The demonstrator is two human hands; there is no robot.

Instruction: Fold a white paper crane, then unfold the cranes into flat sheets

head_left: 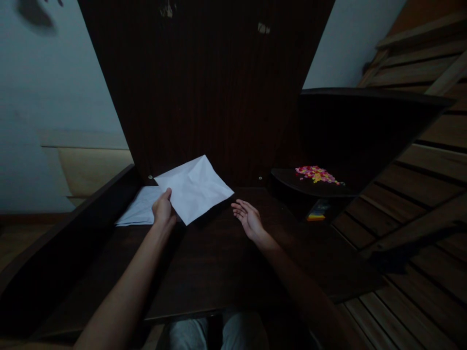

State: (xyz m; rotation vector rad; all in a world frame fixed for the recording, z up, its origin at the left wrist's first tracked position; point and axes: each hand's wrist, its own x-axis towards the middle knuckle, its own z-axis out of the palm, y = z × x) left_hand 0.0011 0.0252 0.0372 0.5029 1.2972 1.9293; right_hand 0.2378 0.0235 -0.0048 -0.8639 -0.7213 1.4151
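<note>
I monitor a dark wooden bench from the head view. My left hand pinches a white sheet at its near-left edge: the thumb lies on the upper face, and the fingers beneath are mostly hidden. The sheet is turned at an angle, with one corner toward the back panel and one toward me. Faint creases cross its surface.

My right hand is unclenched, its fingers slightly parted and extended toward the right-hand corner of the sheet. Its fingertips are just beside that corner, apart from the paper.

To the left, more white paper lies flat on the bench, partly covered in my view by the left hand. On the right, a low shelf carries a spread of small coloured pieces in pink, red and yellow. In the recess below it sits a yellow-and-blue item; the light is too dim for me to identify it. Slatted woodwork stands at far right.
</note>
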